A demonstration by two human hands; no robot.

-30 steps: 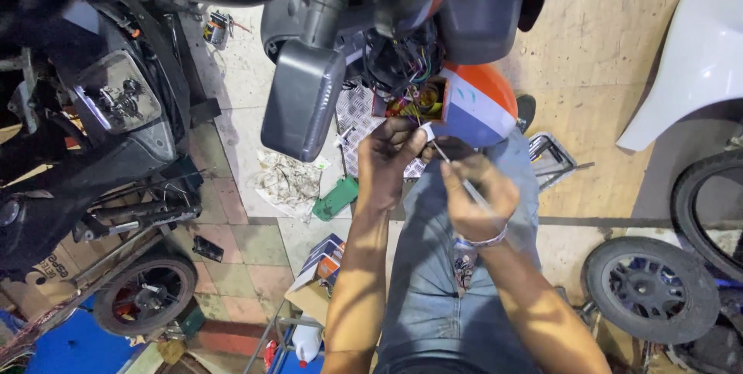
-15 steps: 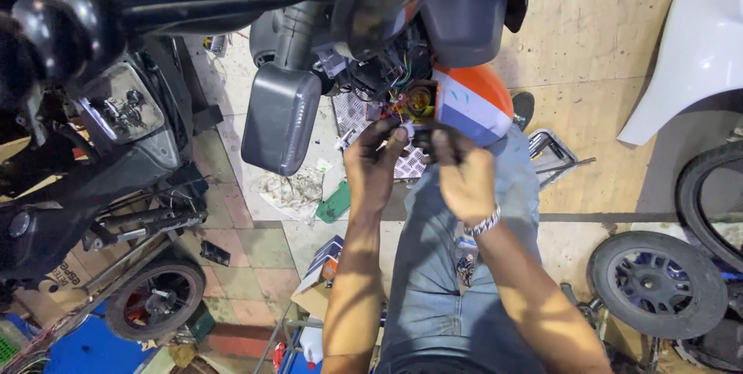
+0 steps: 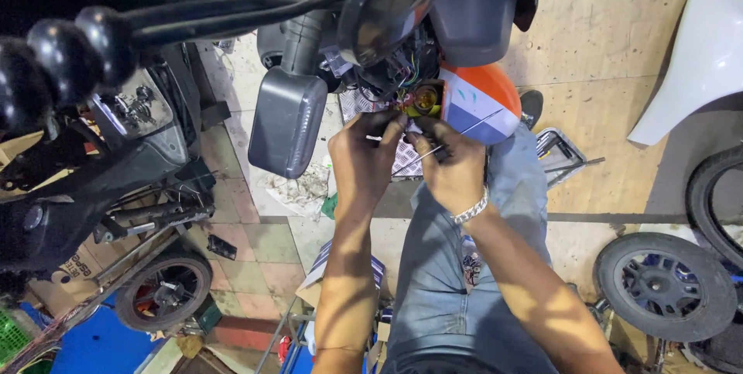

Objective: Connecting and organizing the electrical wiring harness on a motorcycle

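- The left hand (image 3: pixel 362 159) has its fingers curled, pinching thin coloured wires (image 3: pixel 404 101) at the scooter's orange, white and blue panel (image 3: pixel 474 104).
- The right hand (image 3: pixel 455 173) grips a thin metal tool (image 3: pixel 464 131).

brown cardboard box (image 3: pixel 68 269) at left under scooter, flat carton (image 3: pixel 329 273) below left forearm

place: scooter repair workshop | signs: stripped scooters (image 3: pixel 116 180), loose wheels (image 3: pixel 665 285), tiled floor (image 3: pixel 255 242)
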